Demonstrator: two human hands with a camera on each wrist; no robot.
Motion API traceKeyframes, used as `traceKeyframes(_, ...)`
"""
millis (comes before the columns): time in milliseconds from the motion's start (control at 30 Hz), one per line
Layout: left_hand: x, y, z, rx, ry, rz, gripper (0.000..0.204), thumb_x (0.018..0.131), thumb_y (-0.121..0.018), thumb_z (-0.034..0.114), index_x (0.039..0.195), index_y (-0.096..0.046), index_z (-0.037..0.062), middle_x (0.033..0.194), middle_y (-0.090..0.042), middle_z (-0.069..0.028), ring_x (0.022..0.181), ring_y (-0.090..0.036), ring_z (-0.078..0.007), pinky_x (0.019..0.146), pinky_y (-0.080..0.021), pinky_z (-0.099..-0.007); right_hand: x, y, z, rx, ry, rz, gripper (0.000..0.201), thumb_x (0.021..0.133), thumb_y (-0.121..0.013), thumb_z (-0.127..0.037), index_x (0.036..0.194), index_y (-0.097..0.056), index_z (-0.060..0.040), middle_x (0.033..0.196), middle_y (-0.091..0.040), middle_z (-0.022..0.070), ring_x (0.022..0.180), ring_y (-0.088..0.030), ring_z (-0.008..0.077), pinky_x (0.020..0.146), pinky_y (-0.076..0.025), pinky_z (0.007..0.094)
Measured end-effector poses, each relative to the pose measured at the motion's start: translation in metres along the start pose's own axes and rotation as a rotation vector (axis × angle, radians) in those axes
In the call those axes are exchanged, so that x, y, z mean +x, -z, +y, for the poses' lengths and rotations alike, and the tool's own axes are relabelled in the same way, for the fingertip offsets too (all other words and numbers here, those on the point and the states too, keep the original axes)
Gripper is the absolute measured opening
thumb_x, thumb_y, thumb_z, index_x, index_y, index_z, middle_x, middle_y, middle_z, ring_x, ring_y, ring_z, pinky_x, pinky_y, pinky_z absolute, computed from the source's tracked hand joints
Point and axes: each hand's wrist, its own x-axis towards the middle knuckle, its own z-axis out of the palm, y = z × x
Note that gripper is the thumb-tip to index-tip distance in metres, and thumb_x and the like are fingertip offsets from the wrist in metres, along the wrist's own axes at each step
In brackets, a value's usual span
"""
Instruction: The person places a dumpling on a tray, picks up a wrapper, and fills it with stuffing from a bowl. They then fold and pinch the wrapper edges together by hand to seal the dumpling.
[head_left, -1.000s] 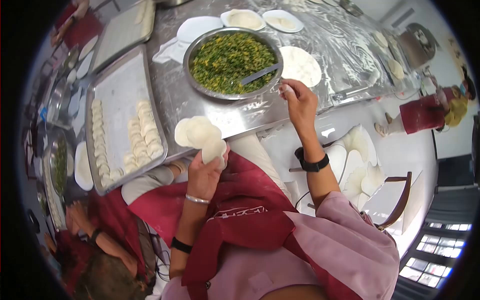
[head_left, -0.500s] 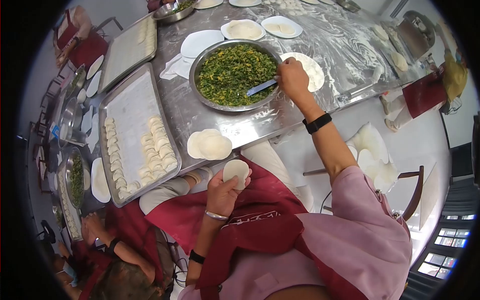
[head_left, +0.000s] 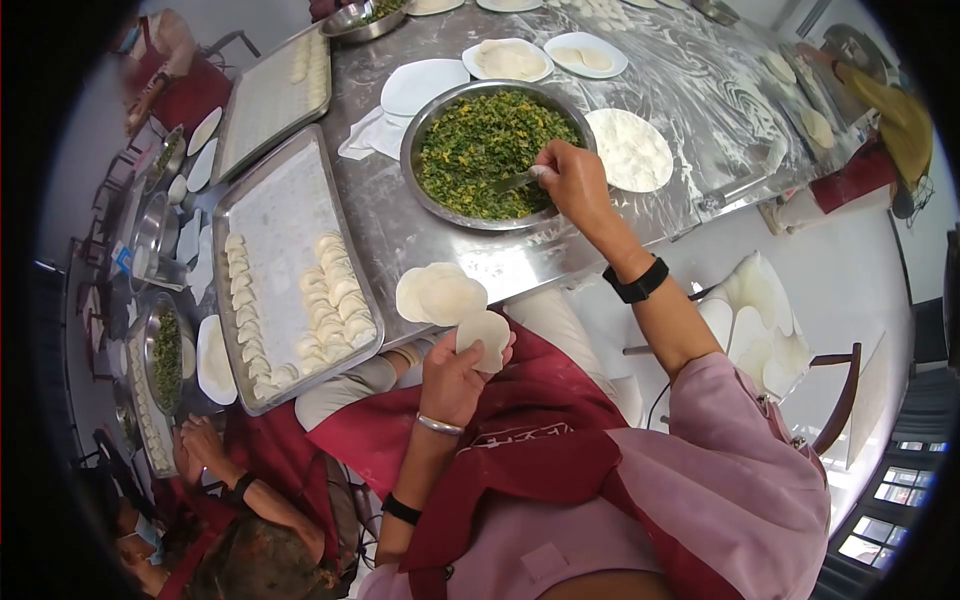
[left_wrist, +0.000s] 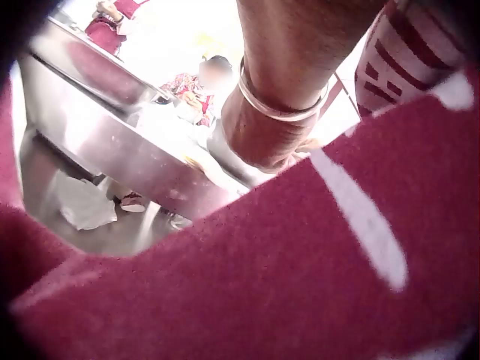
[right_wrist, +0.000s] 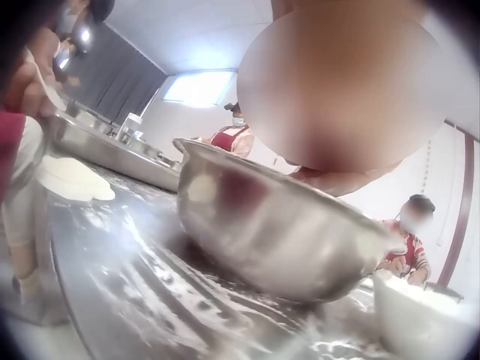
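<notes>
My left hand (head_left: 452,385) holds a round dumpling wrapper (head_left: 483,340) in front of the table edge, thumb on its face. Just beyond it, several overlapping wrappers (head_left: 440,293) lie at the table's edge. My right hand (head_left: 578,185) grips a flat metal spatula (head_left: 514,182) over the right side of a steel bowl (head_left: 408,165), its blade end in the chopped green-and-yellow filling (head_left: 475,140). In the right wrist view the bowl's outer wall (right_wrist: 262,225) fills the middle. The left wrist view shows my wrist with a bangle (left_wrist: 277,112); the fingers are hidden there.
Left of the bowl, a metal tray (head_left: 285,200) carries rows of folded dumplings (head_left: 335,300). A plate of flour (head_left: 630,150) stands right of the bowl, with white plates (head_left: 425,88) behind it. A person's clasped hands (head_left: 200,445) are at lower left.
My right hand came to the spatula from beside the bowl, took hold of it and moved it further into the filling. My left hand drew one wrapper away from the stack at the table edge.
</notes>
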Motion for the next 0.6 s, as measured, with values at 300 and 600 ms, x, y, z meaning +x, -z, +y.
traceKeyframes(300,0.023,-0.004,0.047,0.007,-0.123,-0.085,0.039,0.094,-0.052,0.001,0.132,-0.047,-0.0074,0.125,-0.059,-0.0206,0.114,-0.061,-0.0326,0.100,-0.051,-0.0433,-0.002,-0.037,-0.015,0.240,-0.182,0.044,0.008,0.080,-0.070,-0.008,0.084,-0.071,-0.0017,0.071,-0.068,0.0149,0.065,-0.068,0.0275,0.062,-0.051,0.0353)
traceKeyframes(600,0.056,0.009,0.076,-0.171,-0.226,-0.029,0.040,0.091,-0.055,0.000,0.128,-0.045,-0.0105,0.130,-0.052,-0.0249,0.124,-0.051,-0.0394,0.108,-0.044,-0.0488,0.007,-0.063,-0.014,0.524,-0.505,0.041,0.011,0.086,-0.059,-0.002,0.084,-0.066,0.0071,0.066,-0.067,0.0156,0.055,-0.069,0.0194,0.051,-0.055,0.0302)
